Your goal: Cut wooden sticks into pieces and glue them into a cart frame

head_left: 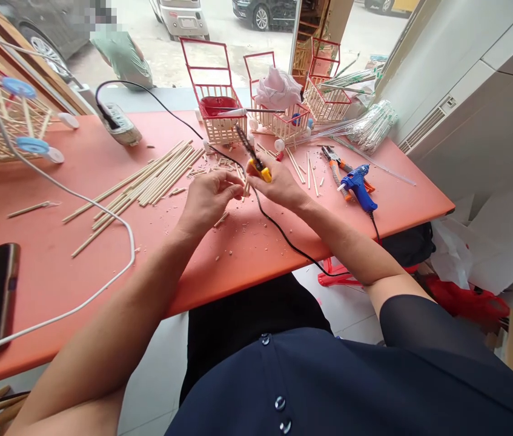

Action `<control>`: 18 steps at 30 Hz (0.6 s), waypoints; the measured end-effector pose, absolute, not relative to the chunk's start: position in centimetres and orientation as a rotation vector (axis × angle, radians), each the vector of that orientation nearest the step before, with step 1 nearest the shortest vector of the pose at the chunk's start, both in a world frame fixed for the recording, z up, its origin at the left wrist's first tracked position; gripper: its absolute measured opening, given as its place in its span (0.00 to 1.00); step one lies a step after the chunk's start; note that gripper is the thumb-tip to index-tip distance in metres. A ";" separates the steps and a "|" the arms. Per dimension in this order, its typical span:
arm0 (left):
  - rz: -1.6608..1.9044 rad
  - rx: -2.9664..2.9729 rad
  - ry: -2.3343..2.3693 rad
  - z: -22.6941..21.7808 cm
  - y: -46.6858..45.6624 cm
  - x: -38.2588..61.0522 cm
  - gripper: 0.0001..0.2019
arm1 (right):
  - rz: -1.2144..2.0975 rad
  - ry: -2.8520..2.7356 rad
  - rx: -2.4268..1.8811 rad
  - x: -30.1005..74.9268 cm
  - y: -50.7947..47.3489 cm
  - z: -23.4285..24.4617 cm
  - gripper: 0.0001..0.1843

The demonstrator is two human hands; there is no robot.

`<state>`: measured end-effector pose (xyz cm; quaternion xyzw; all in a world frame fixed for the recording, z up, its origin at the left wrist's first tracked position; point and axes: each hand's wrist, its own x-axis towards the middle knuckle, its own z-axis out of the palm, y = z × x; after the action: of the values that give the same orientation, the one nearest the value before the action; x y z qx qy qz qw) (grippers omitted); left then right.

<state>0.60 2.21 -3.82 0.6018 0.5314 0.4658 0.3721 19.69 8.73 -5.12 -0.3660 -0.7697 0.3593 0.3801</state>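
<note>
- My right hand (pixel 281 184) curls around a yellow-handled tool with a dark shaft (pixel 263 172).
- My left hand (pixel 206 197), beside it, pinches; its contents I can't tell.
- Left of that: pale, slim wooden sticks (pixel 169 172).

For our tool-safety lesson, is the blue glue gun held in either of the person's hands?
No, the blue glue gun lies by the pliers, apart from the left hand and the right hand.
</note>
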 end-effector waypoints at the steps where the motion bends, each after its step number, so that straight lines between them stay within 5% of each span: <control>1: 1.152 1.525 1.326 -3.6 2.1 0.3 0.05 | 0.996 -1.903 -0.925 19.9 9.0 -5.0 0.09; 8: 1.057 1.383 1.198 -3.5 1.9 -0.7 0.21 | 1.392 -1.679 -0.801 20.4 9.2 -4.6 0.24; 18: 0.905 1.327 1.215 -3.6 1.4 0.1 0.17 | 1.355 -1.710 -0.844 20.4 8.7 -4.3 0.25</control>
<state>0.06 1.39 -3.64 0.5570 0.5100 0.3797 0.5343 20.43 8.73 -4.31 -0.3321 -0.6729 0.5332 0.3907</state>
